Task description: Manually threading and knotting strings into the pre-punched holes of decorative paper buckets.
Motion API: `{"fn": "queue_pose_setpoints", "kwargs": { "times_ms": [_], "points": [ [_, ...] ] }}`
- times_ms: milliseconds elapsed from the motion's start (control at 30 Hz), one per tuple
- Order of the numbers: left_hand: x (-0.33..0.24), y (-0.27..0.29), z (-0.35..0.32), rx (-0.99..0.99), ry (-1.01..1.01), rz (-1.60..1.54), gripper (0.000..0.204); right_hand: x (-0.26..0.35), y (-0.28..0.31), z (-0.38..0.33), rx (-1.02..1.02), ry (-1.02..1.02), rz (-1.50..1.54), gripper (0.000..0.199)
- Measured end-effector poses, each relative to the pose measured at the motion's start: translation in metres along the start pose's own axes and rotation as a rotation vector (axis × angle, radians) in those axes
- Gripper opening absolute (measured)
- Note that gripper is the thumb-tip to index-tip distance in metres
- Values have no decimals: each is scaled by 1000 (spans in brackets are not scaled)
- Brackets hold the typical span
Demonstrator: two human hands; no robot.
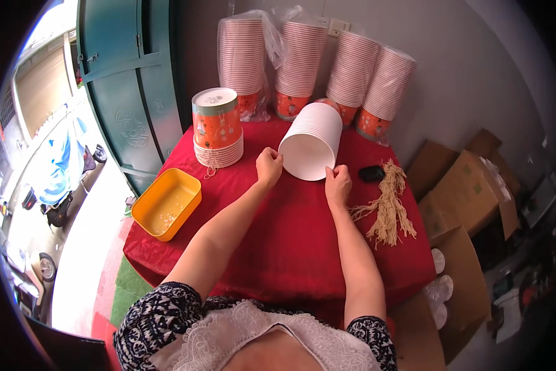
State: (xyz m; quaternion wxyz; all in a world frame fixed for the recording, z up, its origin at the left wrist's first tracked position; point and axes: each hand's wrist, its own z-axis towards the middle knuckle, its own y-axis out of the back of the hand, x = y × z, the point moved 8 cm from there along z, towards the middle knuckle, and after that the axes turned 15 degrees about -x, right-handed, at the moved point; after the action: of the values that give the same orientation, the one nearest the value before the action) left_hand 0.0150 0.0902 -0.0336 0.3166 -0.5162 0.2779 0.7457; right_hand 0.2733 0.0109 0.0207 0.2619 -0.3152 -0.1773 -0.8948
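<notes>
A nested stack of white paper buckets (pixel 309 139) lies on its side on the red-covered table, its open mouth toward me. At the left of the mouth, my left hand (pixel 270 167) is closed, with its fingertips at the rim. My right hand (pixel 338 185) pinches the rim at the lower right. Left of the hands, a shorter stack of orange patterned paper buckets (pixel 217 130) stands upside down, with a thin beige string loop (pixel 211 170) hanging at its lower edge. A bundle of beige strings (pixel 389 207) is spread to the right of my right hand.
Tall plastic-wrapped bucket stacks (pixel 299 62) line the back wall. A yellow plastic tub (pixel 194 207) with small pale bits inside stands at the table's left. A small black object (pixel 371 174) lies beside the strings. Cardboard boxes (pixel 466 191) are on the right; a green metal door (pixel 129 105) is at left.
</notes>
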Motion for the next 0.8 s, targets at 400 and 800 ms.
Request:
{"fn": "queue_pose_setpoints", "kwargs": {
  "times_ms": [400,800],
  "points": [
    [-45,7,-27,-36,-239,-29,14,-28,-6,-7,89,-126,-241,19],
    [-47,10,-31,-127,-306,84,12,-29,-7,-9,50,-168,-254,21]
  ]
}}
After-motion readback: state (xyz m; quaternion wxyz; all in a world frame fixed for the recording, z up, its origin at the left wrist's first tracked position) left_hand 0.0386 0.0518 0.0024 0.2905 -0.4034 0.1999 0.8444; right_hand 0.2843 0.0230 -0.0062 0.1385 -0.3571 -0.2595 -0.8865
